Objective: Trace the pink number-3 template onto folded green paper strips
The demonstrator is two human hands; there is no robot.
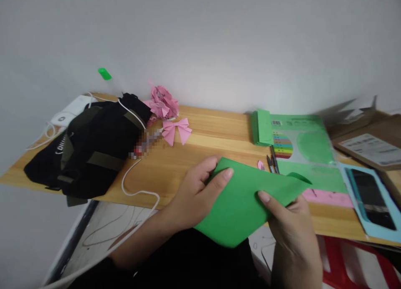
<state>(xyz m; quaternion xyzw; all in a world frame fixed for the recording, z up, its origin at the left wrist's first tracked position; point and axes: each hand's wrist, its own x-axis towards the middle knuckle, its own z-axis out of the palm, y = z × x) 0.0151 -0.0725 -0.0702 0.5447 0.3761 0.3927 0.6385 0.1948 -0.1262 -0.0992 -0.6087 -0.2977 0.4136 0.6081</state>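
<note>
A sheet of green paper (239, 201) is held up over the table's front edge, above my lap. My left hand (200, 193) pinches its upper left part, thumb on the near face and fingers behind. On the other side, my right hand (288, 218) grips the sheet with the thumb on top, its fingers mostly hidden beneath. The far right corner of the paper curls upward. Beyond my left hand lies a folded pink paper bow (177, 131), with crumpled pink paper (163, 103) behind it.
A black bag (100, 147) and white power strip (73, 109) sit left, with a white cable (140, 193) trailing down. At right are a stack of green paper (261, 128), a green paper pack (313, 138), scissors (270, 163), a phone (372, 197) and a cardboard box (372, 134).
</note>
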